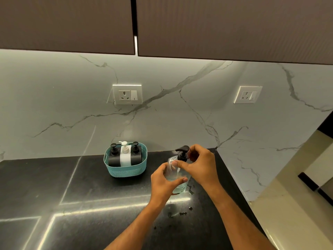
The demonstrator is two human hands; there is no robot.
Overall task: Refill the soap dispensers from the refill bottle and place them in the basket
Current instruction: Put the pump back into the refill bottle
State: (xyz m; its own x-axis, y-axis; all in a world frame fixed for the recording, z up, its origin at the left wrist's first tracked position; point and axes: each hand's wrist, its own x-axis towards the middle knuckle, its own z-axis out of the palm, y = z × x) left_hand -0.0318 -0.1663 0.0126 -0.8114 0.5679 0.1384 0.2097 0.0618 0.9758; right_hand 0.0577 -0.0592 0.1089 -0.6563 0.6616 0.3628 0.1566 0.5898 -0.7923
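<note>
Clear dispenser (177, 177) upright on black counter (72, 186), right of teal basket (126, 170), near counter's right end. Left hand (164, 183) grasps its body, thumb across front. Right hand (200, 163) pinches black pump (182, 153) at neck. Little bluish liquid in bottom. Basket holds two black dispensers (113, 156) and white one (124, 156) between them. Droplets (182, 213) on counter near dispenser.

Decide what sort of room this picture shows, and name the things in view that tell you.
Probably a home kitchen: a dark stone counter, a marble-look backsplash with wall sockets, and overhead cabinets.
</note>
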